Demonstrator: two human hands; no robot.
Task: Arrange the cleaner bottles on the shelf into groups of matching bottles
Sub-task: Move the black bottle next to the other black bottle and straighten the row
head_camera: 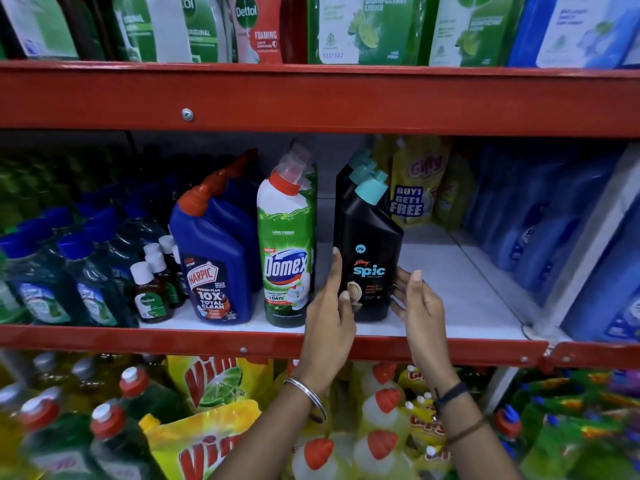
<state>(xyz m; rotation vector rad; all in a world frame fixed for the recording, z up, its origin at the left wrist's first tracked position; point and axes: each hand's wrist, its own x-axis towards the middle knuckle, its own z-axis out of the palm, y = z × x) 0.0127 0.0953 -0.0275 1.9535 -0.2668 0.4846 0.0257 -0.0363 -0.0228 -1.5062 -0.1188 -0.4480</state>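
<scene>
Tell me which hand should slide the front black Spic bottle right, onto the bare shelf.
Left, probably. The left hand presses the Spic bottle on its Domex bottle side, so it can push toward the bare shelf. The right hand sits in that path.

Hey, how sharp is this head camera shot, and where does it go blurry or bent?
Head view: sharp in the middle, where the Spic bottle and Domex bottle labels read clearly; edges smear, so the left green bottles and right blue bottles blur; the red shelf rail bows from wide-angle distortion.
</scene>
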